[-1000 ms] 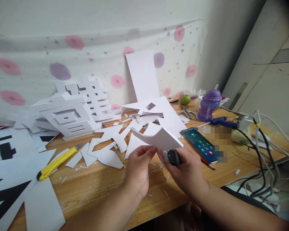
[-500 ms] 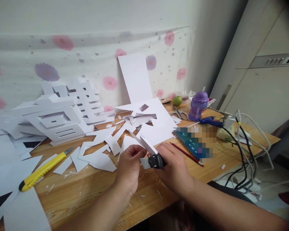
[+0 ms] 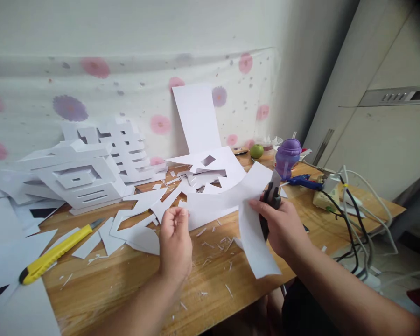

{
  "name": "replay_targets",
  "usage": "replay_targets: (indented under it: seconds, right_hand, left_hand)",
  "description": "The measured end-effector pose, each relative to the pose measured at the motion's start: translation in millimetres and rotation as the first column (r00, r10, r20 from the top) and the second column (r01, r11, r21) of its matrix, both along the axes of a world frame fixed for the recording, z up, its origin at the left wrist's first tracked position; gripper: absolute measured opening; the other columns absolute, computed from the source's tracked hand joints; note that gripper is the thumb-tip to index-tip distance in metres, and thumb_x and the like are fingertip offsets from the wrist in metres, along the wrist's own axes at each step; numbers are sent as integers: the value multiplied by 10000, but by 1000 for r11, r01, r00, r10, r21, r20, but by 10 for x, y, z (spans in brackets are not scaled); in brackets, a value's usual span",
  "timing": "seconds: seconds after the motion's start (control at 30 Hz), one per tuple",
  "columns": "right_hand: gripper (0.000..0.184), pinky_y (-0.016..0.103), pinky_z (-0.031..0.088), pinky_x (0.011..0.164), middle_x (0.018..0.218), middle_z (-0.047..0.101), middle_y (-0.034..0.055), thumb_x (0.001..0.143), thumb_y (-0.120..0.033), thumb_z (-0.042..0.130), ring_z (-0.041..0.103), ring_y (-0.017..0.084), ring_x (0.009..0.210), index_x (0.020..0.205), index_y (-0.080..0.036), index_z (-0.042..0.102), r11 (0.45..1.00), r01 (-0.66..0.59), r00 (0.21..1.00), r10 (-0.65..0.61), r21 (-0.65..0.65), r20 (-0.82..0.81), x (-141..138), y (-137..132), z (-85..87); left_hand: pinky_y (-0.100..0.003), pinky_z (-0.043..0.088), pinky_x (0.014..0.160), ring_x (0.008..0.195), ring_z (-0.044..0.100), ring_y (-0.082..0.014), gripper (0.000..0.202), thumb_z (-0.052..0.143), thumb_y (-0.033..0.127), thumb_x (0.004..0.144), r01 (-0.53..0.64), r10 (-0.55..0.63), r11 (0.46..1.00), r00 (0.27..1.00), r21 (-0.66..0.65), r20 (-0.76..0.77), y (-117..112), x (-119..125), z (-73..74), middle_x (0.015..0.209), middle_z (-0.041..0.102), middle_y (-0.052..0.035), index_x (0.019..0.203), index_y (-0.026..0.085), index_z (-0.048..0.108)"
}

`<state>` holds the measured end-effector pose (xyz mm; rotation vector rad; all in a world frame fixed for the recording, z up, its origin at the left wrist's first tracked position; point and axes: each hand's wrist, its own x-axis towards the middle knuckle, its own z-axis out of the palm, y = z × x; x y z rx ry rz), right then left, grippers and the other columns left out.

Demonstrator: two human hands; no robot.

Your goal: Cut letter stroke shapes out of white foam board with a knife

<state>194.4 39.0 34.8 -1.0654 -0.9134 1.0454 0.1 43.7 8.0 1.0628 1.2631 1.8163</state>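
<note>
My left hand (image 3: pixel 175 241) is closed, pinching the left end of a white L-shaped paper piece (image 3: pixel 215 203) held above the wooden table (image 3: pixel 126 289). My right hand (image 3: pixel 284 226) grips a black utility knife (image 3: pixel 272 195) with its blade pointing up. Its thumb also presses the paper's right part, and a strip of that paper hangs down past the table's front edge.
A yellow utility knife (image 3: pixel 52 254) lies at the left front. White cut-out characters (image 3: pixel 87 172) and scraps crowd the back left and middle. A white sheet (image 3: pixel 196 116) leans on the wall. A purple bottle (image 3: pixel 287 156), green fruit (image 3: pixel 256 150) and tangled cables (image 3: pixel 353 210) fill the right.
The paper has been spread out wide between my hands. My right hand moved right and up, and the knife blade now points upward. The phone is now hidden behind paper and hand.
</note>
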Motion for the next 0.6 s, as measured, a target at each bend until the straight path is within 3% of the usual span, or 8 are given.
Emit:
replay_targets:
  seconds: [0.1, 0.2, 0.27, 0.33, 0.4, 0.43, 0.5, 0.6]
  right_hand:
    - [296, 241, 348, 487, 573, 515, -40, 605, -384, 777, 472, 131, 533, 670, -198, 555, 996, 5, 1000, -3, -86, 19, 113, -30, 55]
    - [307, 241, 345, 466, 566, 523, -39, 598, -386, 781, 476, 132, 508, 696, -196, 560, 980, -32, 987, 62, -196, 145, 215, -78, 109]
    - [322, 234, 342, 461, 558, 504, -52, 602, -388, 786, 469, 121, 498, 685, -201, 536, 961, -125, 973, 168, -247, 161, 264, -107, 125]
    - [342, 226, 345, 466, 563, 499, -59, 611, -388, 794, 469, 111, 501, 667, -202, 513, 929, -248, 944, 295, -275, 145, 288, -134, 125]
    - [363, 221, 347, 471, 575, 507, -59, 621, -404, 802, 470, 105, 504, 663, -198, 506, 893, -344, 909, 395, -292, 137, 289, -157, 122]
    - [371, 220, 350, 473, 585, 516, -56, 625, -416, 807, 472, 104, 508, 670, -194, 513, 878, -375, 893, 429, -298, 138, 284, -166, 121]
    - [394, 219, 357, 480, 605, 524, -53, 619, -438, 824, 470, 100, 516, 688, -190, 526, 860, -411, 871, 468, -303, 147, 278, -175, 121]
    - [394, 217, 369, 498, 628, 519, -49, 640, -472, 817, 462, 99, 540, 734, -186, 563, 859, -432, 862, 483, -274, 156, 308, -154, 113]
  left_hand:
    - [-249, 409, 795, 840, 527, -137, 253, 596, 478, 854, -6, 3, 1000, 997, 27, 83, 22, 3, 39, 851, 566, 27, 839, 230, 548]
    - [-244, 434, 627, 688, 520, -134, 301, 622, 514, 813, 265, -244, 961, 947, -78, 209, 27, -19, 152, 761, 569, 20, 826, 218, 564]
    - [-235, 434, 596, 652, 530, -130, 311, 697, 479, 758, 519, -467, 830, 847, -203, 254, 20, -53, 237, 719, 592, 5, 835, 190, 612]
    - [-225, 432, 597, 645, 548, -124, 345, 763, 451, 702, 711, -667, 622, 701, -329, 252, 1, -90, 296, 733, 625, -16, 850, 159, 655]
    - [-212, 395, 562, 601, 528, -108, 367, 798, 447, 668, 809, -810, 402, 533, -429, 246, -28, -111, 311, 721, 629, -19, 834, 145, 673]
    - [-211, 374, 551, 586, 512, -102, 362, 804, 444, 666, 823, -851, 328, 470, -465, 232, -45, -113, 302, 712, 623, -14, 823, 144, 675]
    - [-219, 358, 567, 603, 502, -104, 338, 800, 433, 685, 813, -890, 279, 418, -510, 180, -76, -101, 259, 719, 616, -9, 813, 146, 673]
    - [-233, 358, 594, 641, 502, -117, 345, 796, 433, 695, 799, -900, 306, 421, -518, 117, -106, -67, 185, 740, 611, -12, 834, 141, 676]
